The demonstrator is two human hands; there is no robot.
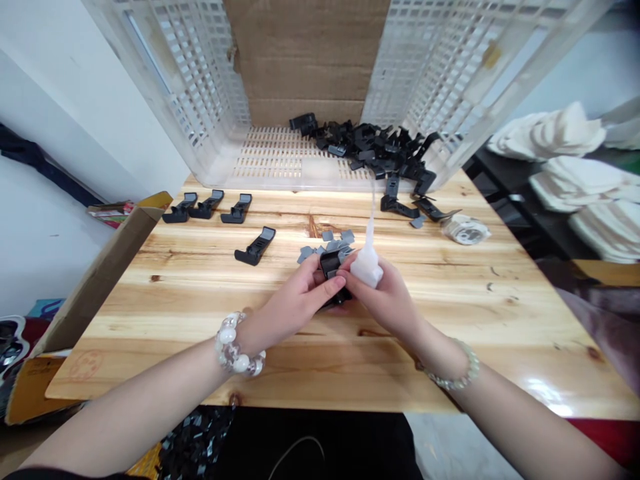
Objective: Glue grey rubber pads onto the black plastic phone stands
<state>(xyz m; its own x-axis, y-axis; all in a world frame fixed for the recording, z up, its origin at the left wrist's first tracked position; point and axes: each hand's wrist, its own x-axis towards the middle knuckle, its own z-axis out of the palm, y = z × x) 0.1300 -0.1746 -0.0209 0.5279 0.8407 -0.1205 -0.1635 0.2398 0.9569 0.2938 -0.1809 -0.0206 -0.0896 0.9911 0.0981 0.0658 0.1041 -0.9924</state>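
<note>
My left hand (pixel 313 287) is closed around a black plastic bracket (pixel 330 262) over the middle of the table. In my right hand (pixel 387 293) is a small white glue bottle (pixel 367 265) whose thin nozzle points away from me. The right fingertips also meet the bracket, close to my left thumb; what lies between them is too small to make out. Just beyond the hands lie several small grey pads (pixel 327 237). A finished-looking black bracket with a grey pad (pixel 256 247) rests to the left, and 3 similar brackets (pixel 237 208) stand in a row behind it.
A white plastic crate (pixel 260 183) on its side holds a heap of black brackets (pixel 370 143). More brackets (pixel 397 200) and a roll of tape (pixel 465 230) lie at the right. White cloth stacks (pixel 590 180) are beyond the table. A cardboard box (pixel 95 280) stands left.
</note>
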